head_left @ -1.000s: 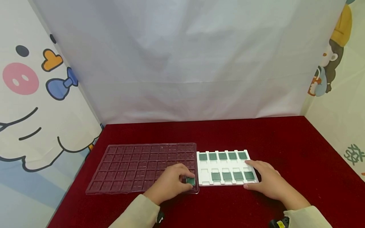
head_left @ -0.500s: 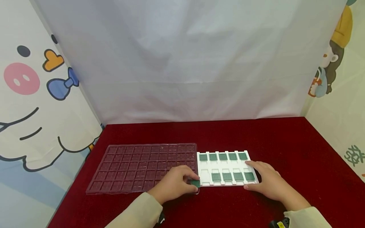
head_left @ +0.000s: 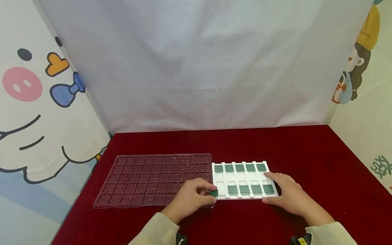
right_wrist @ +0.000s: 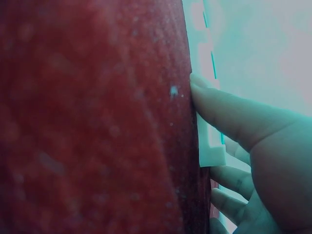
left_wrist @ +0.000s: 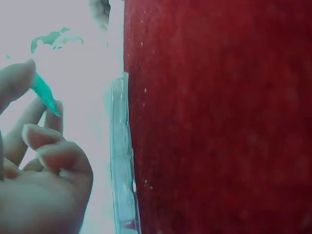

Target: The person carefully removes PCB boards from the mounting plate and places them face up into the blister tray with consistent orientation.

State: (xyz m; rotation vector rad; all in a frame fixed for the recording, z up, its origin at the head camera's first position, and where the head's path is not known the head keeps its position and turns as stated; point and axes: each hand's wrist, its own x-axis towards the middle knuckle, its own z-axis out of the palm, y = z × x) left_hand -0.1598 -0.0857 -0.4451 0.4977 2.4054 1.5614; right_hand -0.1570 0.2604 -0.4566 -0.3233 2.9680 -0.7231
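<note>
My left hand (head_left: 191,195) pinches a small green circuit board (head_left: 214,193) between thumb and fingertips. It holds the board over the near left corner of the white tray (head_left: 239,177), beside a bare slot (head_left: 220,189). In the left wrist view the board (left_wrist: 46,95) is tilted, seen nearly edge-on. Similar green boards (head_left: 240,168) fill the tray's back row and the other front slots. My right hand (head_left: 289,194) grips the tray's right end, the thumb (right_wrist: 219,105) against its front edge and the fingers on the far side.
A clear plastic tray (head_left: 144,177) with a grid of compartments lies left of the white tray, against its edge. Both rest on a red cloth-covered table (head_left: 306,153). A white curtain (head_left: 196,68) hangs behind, with printed cloth on both sides.
My left hand has moved right with the green board, from above the clear tray's near right corner to the white tray's left end. The right hand has stayed in place.
</note>
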